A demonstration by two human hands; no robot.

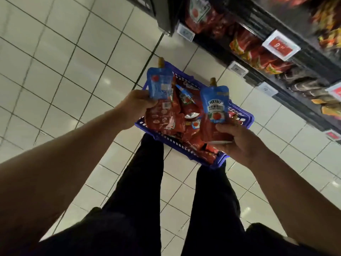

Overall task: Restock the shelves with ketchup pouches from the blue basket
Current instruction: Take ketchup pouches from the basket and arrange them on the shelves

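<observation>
the left hand grips a back-facing ketchup pouch above the blue basket's left side; the right hand grasps a heinz ketchup pouch, label facing, over its right side; more pouches fill the basket on the tiled floor; stocked shelves stand far right

Blue basket on tiled floor, full of red ketchup pouches; two blue-topped pouches held upright above it.

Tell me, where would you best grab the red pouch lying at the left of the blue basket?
Grip the red pouch by its flat body, pinching across its width, coming from above. It lies face-up on the heap in the blue basket, and the basket's walls block a sideways reach.
</observation>
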